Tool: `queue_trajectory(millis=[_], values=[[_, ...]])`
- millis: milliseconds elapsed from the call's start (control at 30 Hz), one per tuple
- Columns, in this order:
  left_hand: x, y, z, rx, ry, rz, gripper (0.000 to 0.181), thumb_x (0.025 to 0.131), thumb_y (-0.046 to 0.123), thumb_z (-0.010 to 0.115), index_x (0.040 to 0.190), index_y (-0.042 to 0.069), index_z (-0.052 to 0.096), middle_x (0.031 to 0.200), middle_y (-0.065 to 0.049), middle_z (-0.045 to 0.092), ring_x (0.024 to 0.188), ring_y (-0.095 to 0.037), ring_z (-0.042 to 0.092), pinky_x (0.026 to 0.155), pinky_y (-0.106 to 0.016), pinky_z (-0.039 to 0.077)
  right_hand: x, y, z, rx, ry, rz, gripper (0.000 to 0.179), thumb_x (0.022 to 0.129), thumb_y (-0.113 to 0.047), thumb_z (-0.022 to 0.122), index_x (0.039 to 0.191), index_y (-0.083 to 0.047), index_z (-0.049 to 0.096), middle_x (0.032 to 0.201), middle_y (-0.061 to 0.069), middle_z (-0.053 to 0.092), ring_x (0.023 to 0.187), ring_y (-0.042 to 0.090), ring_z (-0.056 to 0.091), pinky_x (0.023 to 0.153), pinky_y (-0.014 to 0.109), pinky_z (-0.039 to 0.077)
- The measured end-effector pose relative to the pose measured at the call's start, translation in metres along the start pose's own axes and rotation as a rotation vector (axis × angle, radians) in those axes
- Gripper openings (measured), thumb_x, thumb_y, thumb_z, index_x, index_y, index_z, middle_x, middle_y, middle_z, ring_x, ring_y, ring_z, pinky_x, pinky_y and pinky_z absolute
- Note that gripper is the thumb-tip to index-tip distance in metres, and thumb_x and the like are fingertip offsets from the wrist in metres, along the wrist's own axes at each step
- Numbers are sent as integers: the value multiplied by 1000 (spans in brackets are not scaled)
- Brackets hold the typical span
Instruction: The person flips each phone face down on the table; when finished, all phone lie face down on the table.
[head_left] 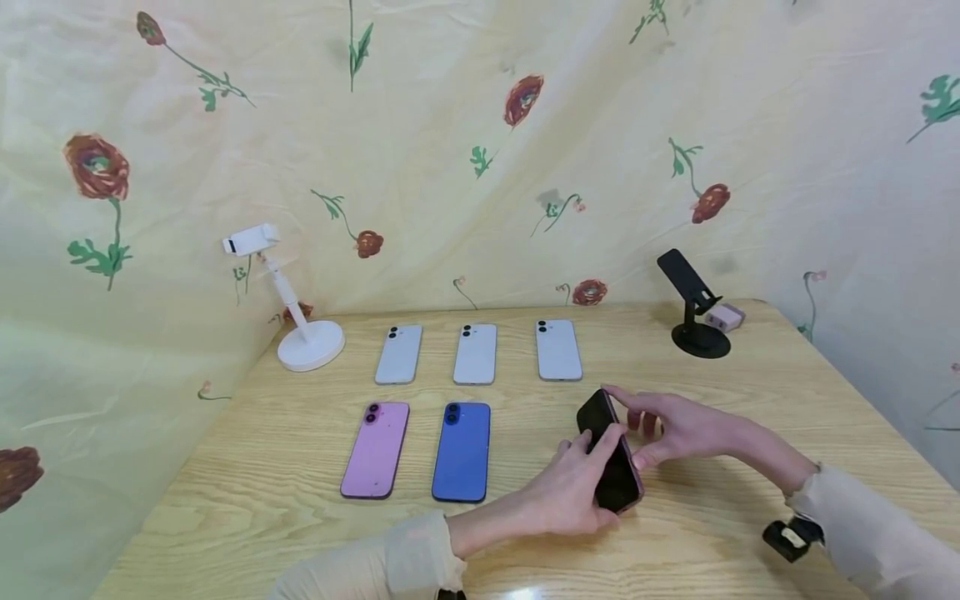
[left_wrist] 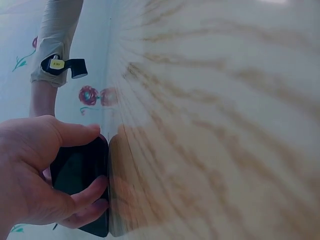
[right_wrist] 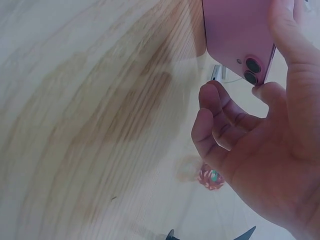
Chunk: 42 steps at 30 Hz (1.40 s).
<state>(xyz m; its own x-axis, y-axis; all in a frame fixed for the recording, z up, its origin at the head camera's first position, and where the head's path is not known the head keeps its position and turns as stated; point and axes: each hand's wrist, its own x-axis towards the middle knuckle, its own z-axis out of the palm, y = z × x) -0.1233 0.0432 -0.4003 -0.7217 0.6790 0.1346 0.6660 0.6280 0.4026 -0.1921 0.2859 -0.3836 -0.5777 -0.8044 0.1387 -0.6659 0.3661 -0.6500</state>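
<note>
A pink smartphone stands tilted on its long edge at the right of the table, dark screen turned left. My left hand grips it from the screen side, with thumb and fingers at its edges. In the left wrist view the phone's edge is right at the tabletop. From the other side my right hand holds it, one finger at the top end and the thumb at the lower long edge. The right wrist view has the pink back with two camera lenses; the other right fingers curl free below.
Left of the hands lie a purple phone and a blue phone. Behind them are white phones in a row, backs up. A white phone stand is back left; a black stand and a charger plug are back right.
</note>
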Motion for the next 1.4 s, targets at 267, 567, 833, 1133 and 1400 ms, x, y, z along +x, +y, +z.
queue_trajectory(millis=[267, 567, 833, 1133, 1400], values=[[-2, -5, 2, -22, 26, 48, 104, 74, 24, 91, 151, 14, 22, 127, -22, 54, 108, -23, 56, 91, -26, 44, 4, 0, 5, 18, 4, -10, 99, 84, -32, 82, 153, 10, 25, 98, 7, 60, 81, 18, 59, 68, 32, 51], [-3, -8, 1, -102, 92, 94, 91, 79, 30, 86, 146, 6, 30, 120, -10, 56, 100, -14, 57, 85, -19, 45, 9, -5, 7, 20, 5, 22, 99, 83, -28, 82, 154, 9, 24, 100, 8, 60, 83, 18, 59, 69, 32, 51], [-4, -7, -1, -145, 90, 77, 89, 78, 26, 86, 143, 2, 32, 120, -11, 58, 105, -10, 56, 88, -16, 43, 12, -9, 10, 12, 14, 49, 101, 83, -30, 82, 155, 7, 22, 101, 8, 59, 84, 19, 59, 69, 32, 51], [-6, -7, -1, -155, 82, 36, 87, 78, 24, 85, 143, 1, 32, 143, -14, 50, 118, -12, 54, 96, -17, 41, 17, -8, 15, 53, 17, 32, 102, 84, -26, 83, 155, 9, 19, 109, 8, 62, 88, 20, 63, 75, 35, 54], [-9, -6, -2, -193, 62, 5, 86, 80, 22, 84, 144, 0, 31, 149, -16, 45, 122, -12, 52, 97, -18, 42, 19, -10, 19, 99, 10, 49, 102, 86, -26, 81, 154, 11, 14, 113, 12, 61, 90, 23, 62, 76, 35, 53]])
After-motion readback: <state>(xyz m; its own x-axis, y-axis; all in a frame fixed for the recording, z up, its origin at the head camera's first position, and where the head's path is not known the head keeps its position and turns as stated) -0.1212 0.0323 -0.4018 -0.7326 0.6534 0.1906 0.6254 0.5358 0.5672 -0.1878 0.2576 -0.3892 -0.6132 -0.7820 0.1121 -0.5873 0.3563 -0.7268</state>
